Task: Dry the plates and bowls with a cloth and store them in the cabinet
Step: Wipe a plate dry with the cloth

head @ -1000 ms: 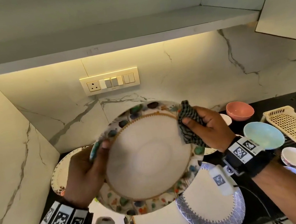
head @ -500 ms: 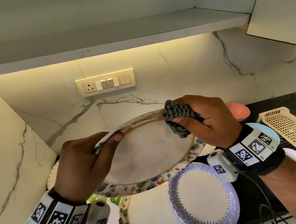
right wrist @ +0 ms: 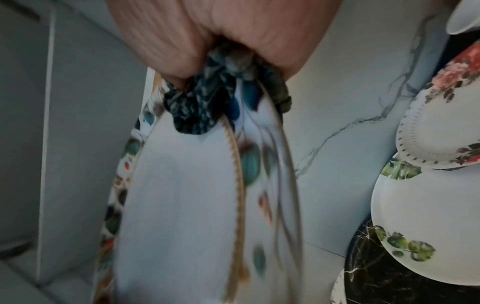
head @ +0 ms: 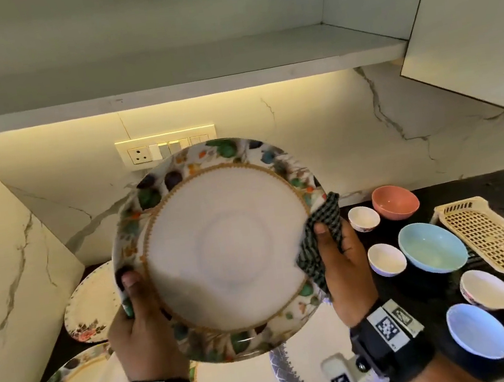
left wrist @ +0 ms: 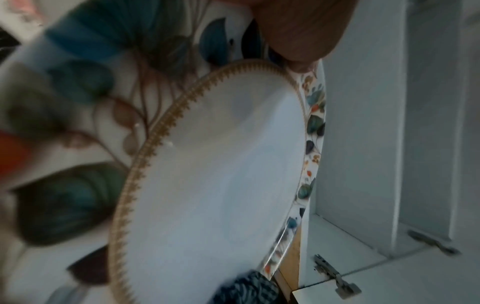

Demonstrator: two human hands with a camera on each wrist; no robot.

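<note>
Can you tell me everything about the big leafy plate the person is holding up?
The leafy plate is round, glossy like ceramic, with a plain white middle, a thin gold zigzag ring, and a wide rim painted with green, blue and orange leaves. It is held up in the air, tilted to face the person, below the open cabinet shelf. The left hand grips its left edge, thumb on the rim. The right hand pinches its right edge through a checked cloth.

glossy plate point(head: 220, 252), woven cloth point(head: 319, 246), seemingly plastic tray point(head: 490, 236)

Warm under-cabinet strip point(head: 231, 92) lights head view; wrist views dim, bluish, w/ near-lens blur.
</note>
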